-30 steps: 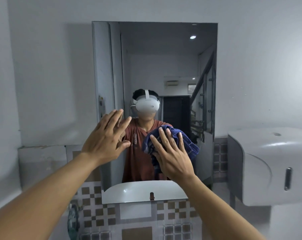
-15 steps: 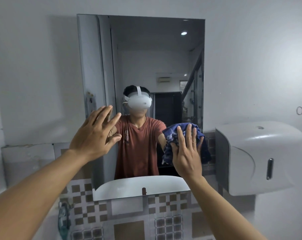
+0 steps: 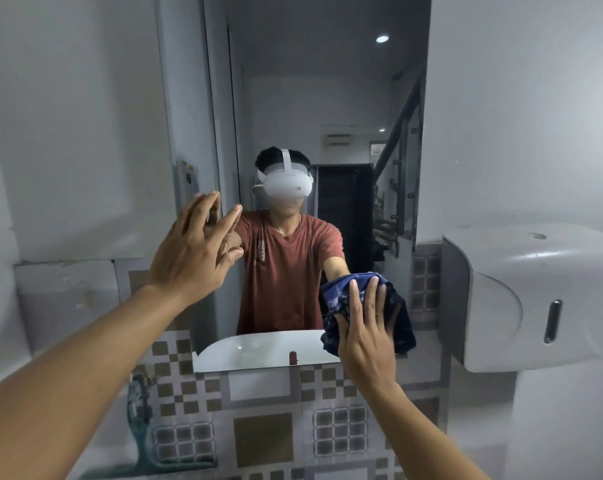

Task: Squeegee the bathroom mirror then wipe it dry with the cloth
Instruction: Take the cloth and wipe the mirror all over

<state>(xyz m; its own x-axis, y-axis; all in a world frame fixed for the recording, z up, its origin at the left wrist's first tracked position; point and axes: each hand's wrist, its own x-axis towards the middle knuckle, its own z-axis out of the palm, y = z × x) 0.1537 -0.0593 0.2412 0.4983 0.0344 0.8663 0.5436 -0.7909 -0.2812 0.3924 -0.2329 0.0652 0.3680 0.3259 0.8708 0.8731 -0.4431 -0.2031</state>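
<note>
The tall bathroom mirror (image 3: 345, 98) hangs on the wall straight ahead, reflecting a person in a red shirt with a white headset. My right hand (image 3: 366, 337) presses a dark blue cloth (image 3: 402, 323) flat against the mirror's lower right corner, fingers spread over it. My left hand (image 3: 192, 258) is raised with fingers apart near the mirror's left edge, holding nothing; whether it touches the glass I cannot tell. No squeegee is visible.
A white paper dispenser (image 3: 535, 299) juts from the wall just right of the mirror. Patterned brown and grey tiles (image 3: 262, 434) run below the mirror. A green hose fitting (image 3: 139, 403) sits low on the left. Plain white wall (image 3: 68, 133) lies to the left.
My right hand has slid the cloth from the mirror's middle rightward and down to its lower right corner. My left hand stays raised by the left edge. The view has moved closer.
</note>
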